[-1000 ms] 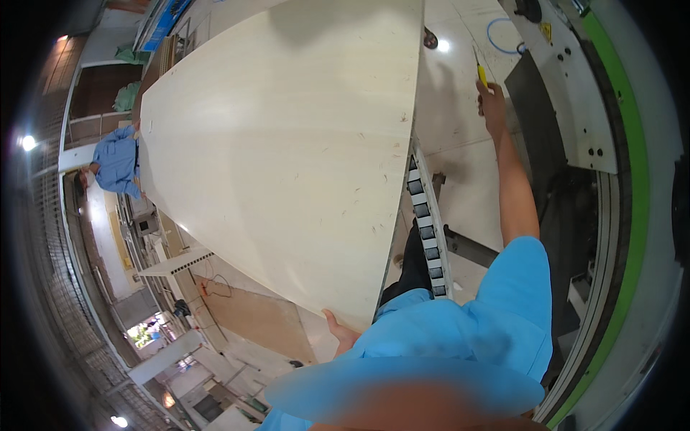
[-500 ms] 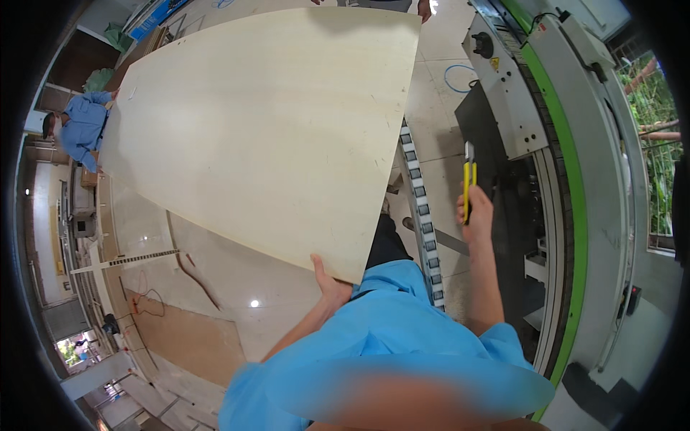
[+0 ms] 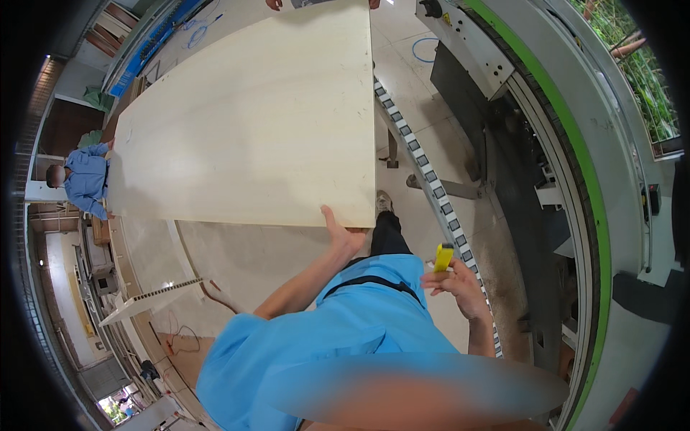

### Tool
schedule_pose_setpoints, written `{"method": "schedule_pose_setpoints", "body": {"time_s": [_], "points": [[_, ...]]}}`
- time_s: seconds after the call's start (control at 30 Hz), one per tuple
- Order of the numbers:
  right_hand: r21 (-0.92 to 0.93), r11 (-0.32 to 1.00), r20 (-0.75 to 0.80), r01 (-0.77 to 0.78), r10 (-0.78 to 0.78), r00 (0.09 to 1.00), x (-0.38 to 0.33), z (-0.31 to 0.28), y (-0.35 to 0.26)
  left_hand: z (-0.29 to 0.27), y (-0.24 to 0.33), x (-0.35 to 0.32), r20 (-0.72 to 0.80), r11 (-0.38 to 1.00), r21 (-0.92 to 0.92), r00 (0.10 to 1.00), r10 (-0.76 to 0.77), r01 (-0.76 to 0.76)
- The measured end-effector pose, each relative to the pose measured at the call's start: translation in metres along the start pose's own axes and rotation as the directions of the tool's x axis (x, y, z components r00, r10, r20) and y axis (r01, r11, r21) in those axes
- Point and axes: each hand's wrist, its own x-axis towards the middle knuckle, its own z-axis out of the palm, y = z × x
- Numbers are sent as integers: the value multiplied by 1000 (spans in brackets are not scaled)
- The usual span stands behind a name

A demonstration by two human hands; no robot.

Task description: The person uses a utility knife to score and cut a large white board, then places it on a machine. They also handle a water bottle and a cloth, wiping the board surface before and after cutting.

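Observation:
A large cream-coloured board (image 3: 251, 122) spreads out in front of me, held level above the floor. My left hand (image 3: 343, 235) grips its near edge close to the right corner, thumb on the top face and the other fingers hidden beneath. At my right side, my right hand (image 3: 461, 289) is closed on a yellow utility knife (image 3: 443, 256). No blade shows on the knife from here. A co-worker in a blue shirt (image 3: 88, 179) holds the board's left end, and another person's hands (image 3: 274, 4) are at its far edge.
A rail of rollers (image 3: 424, 164) runs diagonally beside my right leg. Beyond it stands a long machine with a green stripe (image 3: 583, 188). A blue hose (image 3: 424, 49) lies on the tiled floor. Left of me is a white panel (image 3: 152, 300) with a dark, notched edge.
The board has turned slightly and shifted left. My right hand has drawn back toward my body with the utility knife, whose blade showed earlier. My left hand still grips the edge.

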Motion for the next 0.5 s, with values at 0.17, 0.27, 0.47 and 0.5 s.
{"method": "schedule_pose_setpoints", "body": {"time_s": [0.17, 0.27, 0.47, 0.5], "points": [[-684, 702, -327, -201, -48, 944, -6, -15, 78, -3, 1, 5, -31, 999, 48, 999, -8, 10], [-792, 504, -449, -345, -97, 888, -6, -33, 149, -1, 1, 4, -22, 999, 42, 999, -33, 34], [-209, 891, -419, -403, 292, 860, -18, -35, 265, 5, 1, -3, -46, 997, 62, 998, -42, 45], [-61, 929, -372, -366, 319, 872, -23, -33, 272, 6, 1, -3, -39, 998, 53, 999, -38, 40]]}}
